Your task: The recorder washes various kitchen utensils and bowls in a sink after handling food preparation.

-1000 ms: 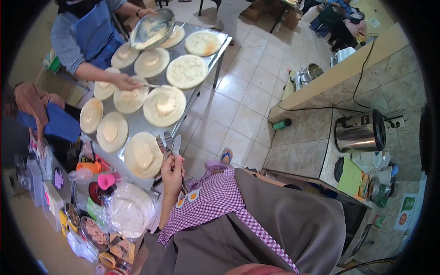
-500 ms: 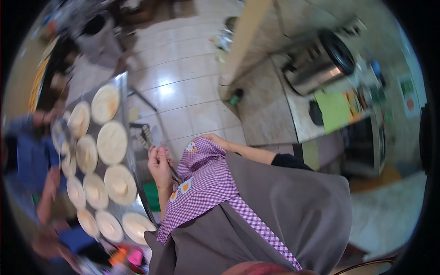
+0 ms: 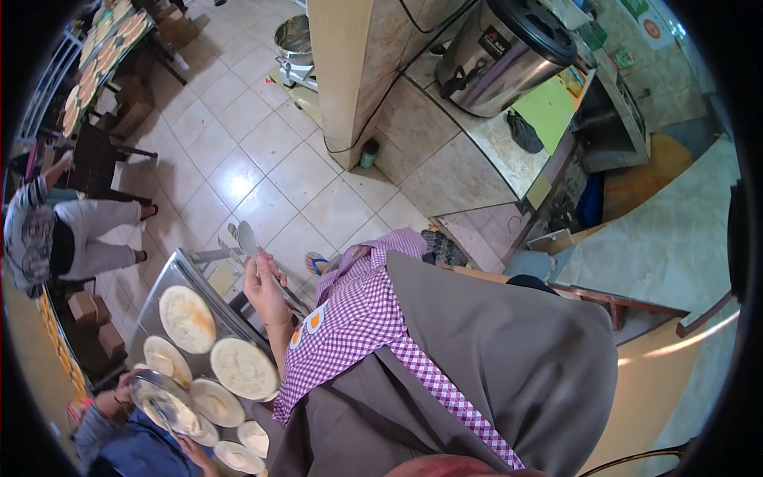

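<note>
My left hand [image 3: 267, 292] is closed round the handle of a metal spoon [image 3: 248, 238], whose bowl points up and away. It is held beside the near edge of a metal table [image 3: 152, 306]. Several flat dough rounds [image 3: 245, 370] lie on that table, some with a pale filling or spread on top. My right forearm [image 3: 477, 274] reaches out beyond the purple checked apron [image 3: 362, 298], and the hand itself is hidden behind the cloth. At the lower left a co-worker's hands hold a shiny metal bowl [image 3: 163, 400] over the dough rounds.
A tiled post [image 3: 346, 79] rises ahead, with a dark bottle [image 3: 369, 153] at its foot. To the right stands a counter with a large steel urn [image 3: 505, 60]. Far left, another person [image 3: 71, 230] stands near a table of flat rounds [image 3: 103, 60].
My view has swung, so the dough table sits lower and more floor shows. My right hand, earlier seen at the apron, is now hidden. My left hand still holds the spoon.
</note>
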Available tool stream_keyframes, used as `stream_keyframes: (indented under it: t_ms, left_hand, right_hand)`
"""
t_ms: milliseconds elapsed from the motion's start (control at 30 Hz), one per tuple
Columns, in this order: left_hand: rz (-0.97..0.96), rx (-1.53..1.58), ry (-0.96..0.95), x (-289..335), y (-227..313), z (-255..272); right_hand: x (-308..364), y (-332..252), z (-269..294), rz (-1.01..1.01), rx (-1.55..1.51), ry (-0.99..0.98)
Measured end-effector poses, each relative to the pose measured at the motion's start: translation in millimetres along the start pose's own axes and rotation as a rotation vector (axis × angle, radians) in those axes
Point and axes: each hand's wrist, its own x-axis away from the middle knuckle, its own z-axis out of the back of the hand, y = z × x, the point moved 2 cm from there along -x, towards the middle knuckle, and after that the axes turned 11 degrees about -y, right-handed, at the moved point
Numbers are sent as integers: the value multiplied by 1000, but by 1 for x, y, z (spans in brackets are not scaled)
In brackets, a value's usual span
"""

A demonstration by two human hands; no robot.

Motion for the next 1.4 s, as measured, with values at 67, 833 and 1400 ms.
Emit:
stream_keyframes:
  t_ms: [67,833,1400]
  left_hand:
    - [4,0,-33,-28,14,23]
    - [97,774,-91,-400,99,75]
    - [-201,628,414,-675,181,237]
  right_hand:
    - [-3,-30,-18,-17,-24,6]
    - [-160,-369,351,182,264,388]
    - [-318,-591,550,227,277,492]
